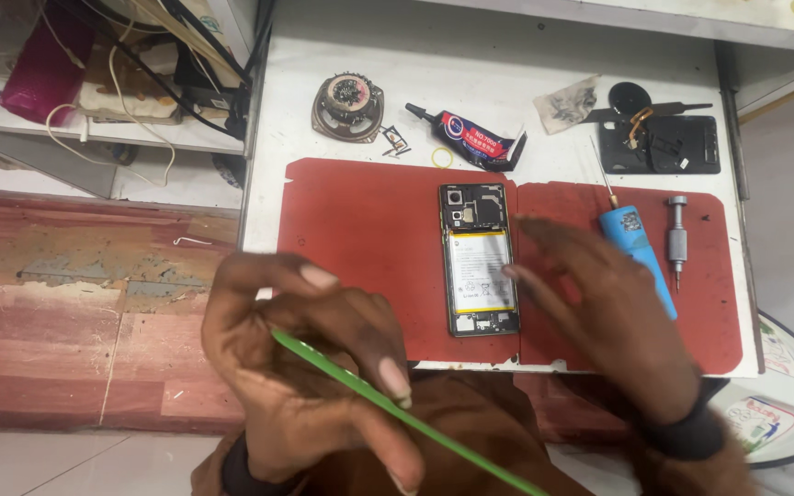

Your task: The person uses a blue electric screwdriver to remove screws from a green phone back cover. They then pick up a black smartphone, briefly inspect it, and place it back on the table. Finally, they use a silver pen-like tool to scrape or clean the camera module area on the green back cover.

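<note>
From the head camera I see my left hand (pixel 310 386) low in the frame, fingers pinched shut on a thin green strip (pixel 406 415) that slants toward the bottom edge, held like a flat pick so its end stays free. My right hand (pixel 613 308) hovers open and empty at centre right, fingertips just beside the opened phone (pixel 481 259), as if to steady it. The phone lies back-off at the middle of the red mat (pixel 360 257), its pale battery label a white rectangle facing up. Right of it lie a blue driver (pixel 640 253) and a steel tool (pixel 677 241), within easy reach. Above the mat, at upper centre, a black glue tube (pixel 466 136) with a red-and-blue label lies beside a round speaker (pixel 349 106).
</note>
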